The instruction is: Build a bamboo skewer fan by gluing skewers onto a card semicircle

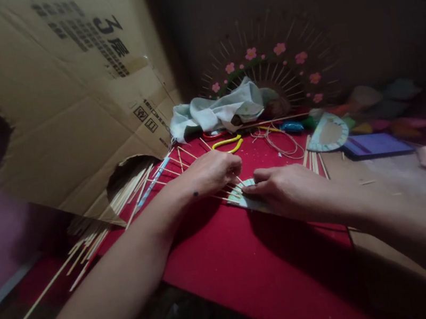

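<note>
On the red table surface [218, 245] lies a pale green, patterned curved piece [250, 202] with several thin wooden sticks [162, 169] fanning from it to the upper left. My left hand [218, 169] is closed over the sticks, its fingertips pinching one stick just above the piece. From the right, my right hand [282, 189] holds the curved piece, thumb and forefinger pressed at its upper face near the stick ends. Part of the piece is hidden under my right hand.
A large cardboard sheet [65, 96] stands left, with loose sticks [132, 188] through its opening. Behind are a pale cloth [225, 109], yellow-handled tool [234, 142], coiled cord [281, 143] and flower-decorated stick fan [283, 70]. A half-round piece [328, 133] and blue box [376, 145] lie right.
</note>
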### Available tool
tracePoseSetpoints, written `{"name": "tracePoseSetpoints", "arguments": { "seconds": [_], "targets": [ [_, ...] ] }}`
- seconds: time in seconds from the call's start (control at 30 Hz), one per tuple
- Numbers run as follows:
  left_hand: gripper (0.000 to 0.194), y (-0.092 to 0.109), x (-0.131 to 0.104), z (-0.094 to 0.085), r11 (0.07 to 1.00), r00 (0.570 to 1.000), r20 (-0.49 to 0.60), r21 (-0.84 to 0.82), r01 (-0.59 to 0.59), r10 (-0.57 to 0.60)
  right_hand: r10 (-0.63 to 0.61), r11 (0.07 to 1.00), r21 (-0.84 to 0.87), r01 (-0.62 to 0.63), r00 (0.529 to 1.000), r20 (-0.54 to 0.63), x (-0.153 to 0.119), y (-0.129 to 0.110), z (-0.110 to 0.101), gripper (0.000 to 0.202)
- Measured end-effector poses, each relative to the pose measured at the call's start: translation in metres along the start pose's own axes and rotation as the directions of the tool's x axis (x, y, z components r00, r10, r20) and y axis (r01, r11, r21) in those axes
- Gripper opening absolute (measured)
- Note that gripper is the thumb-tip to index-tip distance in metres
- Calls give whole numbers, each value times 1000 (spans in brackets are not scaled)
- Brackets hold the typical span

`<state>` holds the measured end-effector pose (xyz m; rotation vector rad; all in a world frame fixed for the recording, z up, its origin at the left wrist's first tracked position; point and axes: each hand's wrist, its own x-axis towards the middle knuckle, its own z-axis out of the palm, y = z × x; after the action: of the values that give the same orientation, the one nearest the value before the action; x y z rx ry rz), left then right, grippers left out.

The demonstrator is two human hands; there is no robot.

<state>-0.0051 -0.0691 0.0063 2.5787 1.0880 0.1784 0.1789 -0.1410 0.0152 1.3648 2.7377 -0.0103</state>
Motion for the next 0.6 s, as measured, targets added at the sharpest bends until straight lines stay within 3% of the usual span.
{"name": "tracePoseSetpoints", "arguments": {
  "seconds": [0.27,0.6],
  "targets": [
    [13,-13,0,-3,1000,998,58,13,-4,3,0,1000,28,0,1000,2,0,0,-2,29],
    [13,-17,9,4,997,998,25,-48,-56,57,-35,999,10,35,999,-6,1,-1,0,30]
  ]
}}
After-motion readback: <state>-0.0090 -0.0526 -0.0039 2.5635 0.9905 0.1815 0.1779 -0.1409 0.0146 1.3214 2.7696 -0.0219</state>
